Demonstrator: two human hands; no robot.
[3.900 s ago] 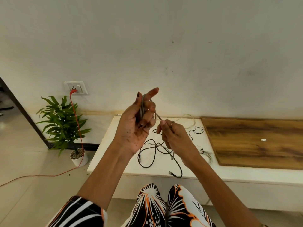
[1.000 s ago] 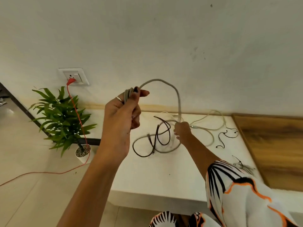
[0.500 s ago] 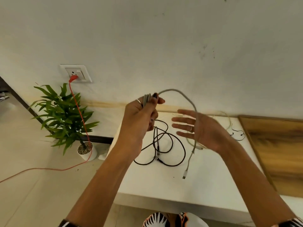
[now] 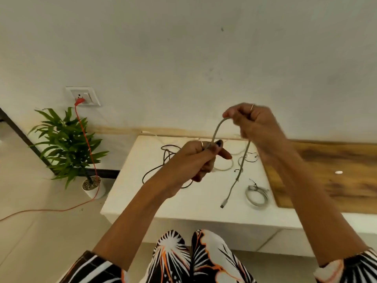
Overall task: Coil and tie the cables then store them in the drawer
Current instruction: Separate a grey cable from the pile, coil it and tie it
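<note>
Far left on my feed, a potted plant (image 4: 67, 144) stands on the floor below a wall socket (image 4: 83, 96), and an orange cord (image 4: 86, 139) runs from the socket down past the pot and off across the floor. Next comes the white low table (image 4: 183, 205), with a loose black cable (image 4: 163, 160) lying near its back left part, partly hidden by the arm.

I see the left hand (image 4: 195, 160) raised over the table, its fingers curled tight around one end of the grey cable (image 4: 217, 131), thumb pressed on top; whether a finished coil sits inside that fist I cannot tell. From this grip the grey cable climbs up and to the right in an arch to the right hand (image 4: 251, 123), which is higher and nearer the wall and pinches the top of the arch between curled fingers. Past that pinch the cable drops almost straight down, its long axis close to vertical, leaning slightly left, and its plug (image 4: 223, 205) points downward, hanging in front of the table's front part; I cannot tell whether it touches the top.

Right of the hanging end, a small coiled grey cable (image 4: 257, 196) lies flat on the table, with a thin black wire (image 4: 250, 157) farther back. A wooden panel (image 4: 330, 176) fills the right side.
</note>
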